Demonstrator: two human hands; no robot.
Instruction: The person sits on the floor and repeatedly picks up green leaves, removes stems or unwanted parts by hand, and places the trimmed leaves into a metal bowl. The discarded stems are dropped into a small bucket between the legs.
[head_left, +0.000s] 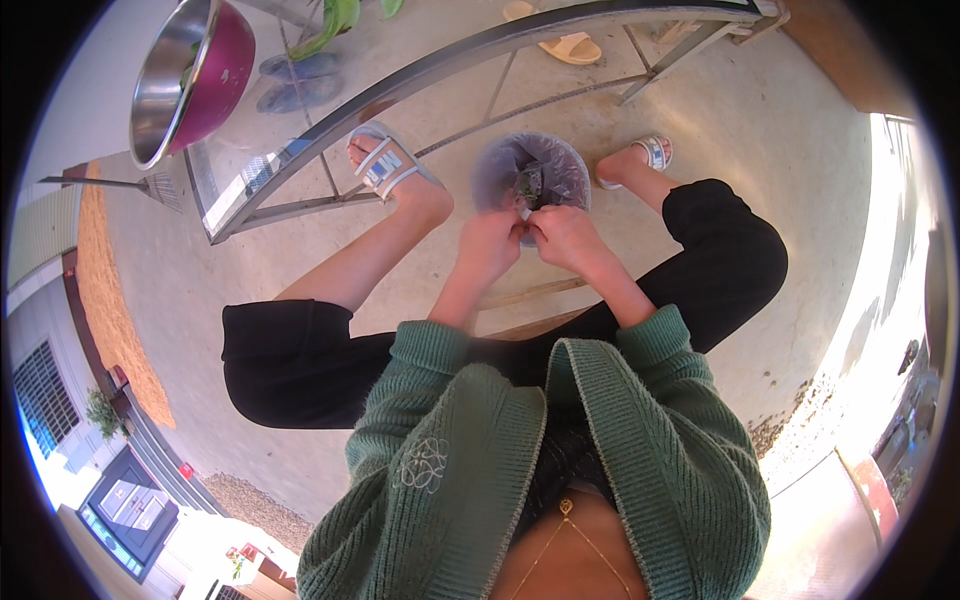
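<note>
Between my feet stands a round bin lined with a clear plastic bag (571, 169). Some green plant scraps (529, 185) lie inside it. My left hand (491, 238) and my right hand (568, 235) meet over the bin's near edge, fingertips together. A small whitish piece (525, 214) shows between them, pinched from both sides. My fingers cover most of it, so I cannot tell what it is.
A glass-topped table with a metal frame (345, 124) spans the far side. On its left sits a steel bowl, magenta outside (217, 79). Green leaves (334, 26) lie at the top. Tan slippers (571, 49) and a rake (157, 187) are on the floor.
</note>
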